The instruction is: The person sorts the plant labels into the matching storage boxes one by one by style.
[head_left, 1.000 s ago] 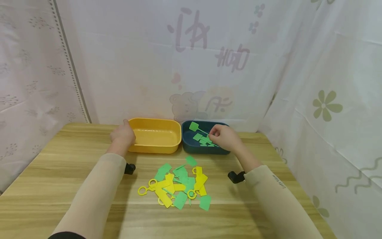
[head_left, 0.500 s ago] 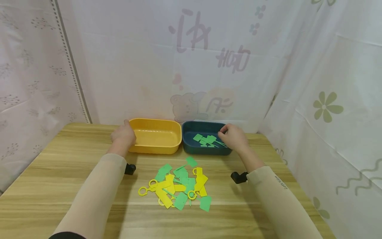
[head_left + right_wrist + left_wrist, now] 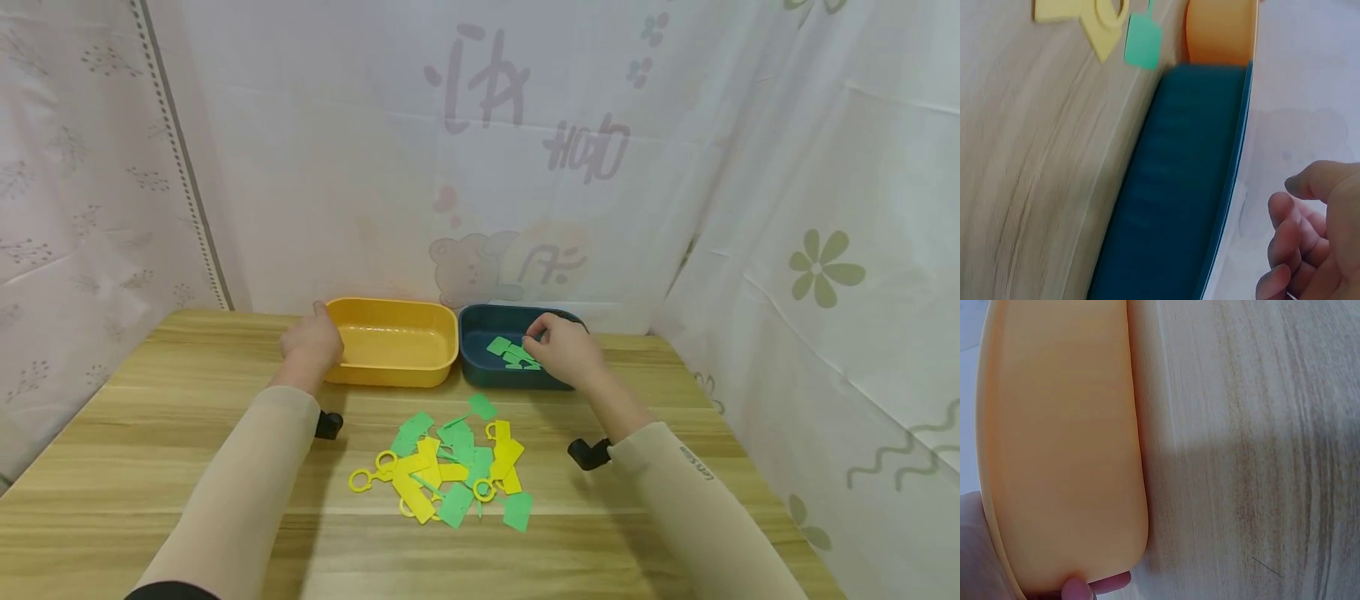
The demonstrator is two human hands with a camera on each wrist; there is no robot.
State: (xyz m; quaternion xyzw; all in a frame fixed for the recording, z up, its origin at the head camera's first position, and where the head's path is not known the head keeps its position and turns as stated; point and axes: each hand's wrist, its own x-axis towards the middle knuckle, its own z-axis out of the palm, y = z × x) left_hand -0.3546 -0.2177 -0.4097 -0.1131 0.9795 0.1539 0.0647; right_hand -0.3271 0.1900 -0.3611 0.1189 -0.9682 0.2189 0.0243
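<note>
Head | right fingers partly hide green tags, blue bin

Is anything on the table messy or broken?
Messy, yes: yellow pieces and green pieces lie jumbled on the table, overlapping every which way, in front of the yellow tub and blue tub. Nothing looks broken.

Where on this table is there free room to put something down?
Bare table lies left of the left sleeve, in front of the pile between both sleeves, and, as a narrower wedge, right of the right sleeve. The yellow box looks bare inside. Crowded: mid-table, with the pile; the blue box, with green tags inside and the right grip there.
</note>
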